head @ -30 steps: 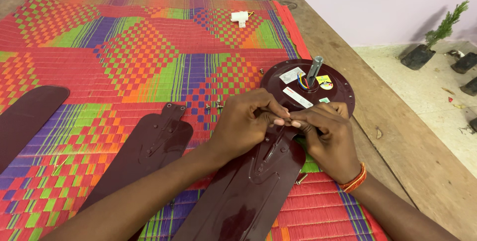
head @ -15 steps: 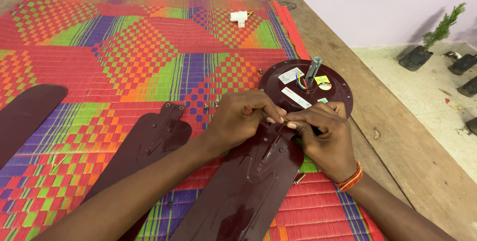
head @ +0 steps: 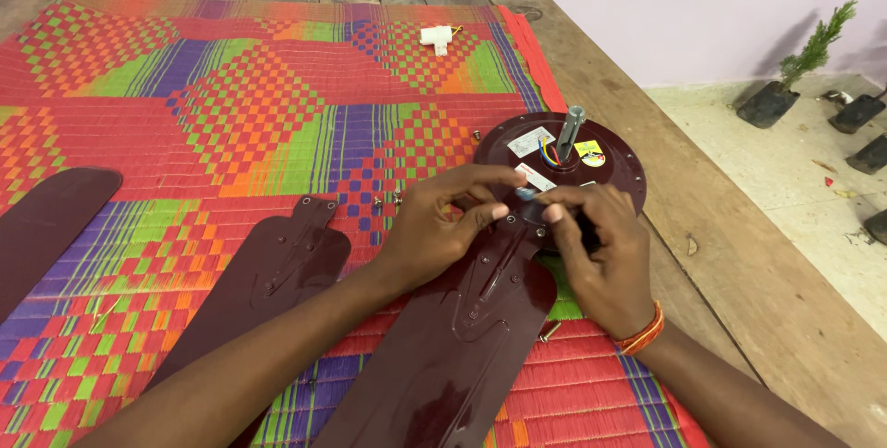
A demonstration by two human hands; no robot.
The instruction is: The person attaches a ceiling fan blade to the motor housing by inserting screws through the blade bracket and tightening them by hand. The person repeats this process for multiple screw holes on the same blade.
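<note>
Hands barely shifted: left hand and right hand keep their fingers pinched on the blade bracket at the motor hub, near the table's right edge.

Blade tip cut off at bottom edge; hands hide blade-motor joint.

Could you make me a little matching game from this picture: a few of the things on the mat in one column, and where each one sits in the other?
Things:
1. fan motor
2. white plastic part
3. blade under both hands
4. potted plant

Places:
A. on the floor by the wall
B. far end of the mat
C. at the mat's right edge
D. its end meeting the motor

Pairs: 1-C, 2-B, 3-D, 4-A
</note>
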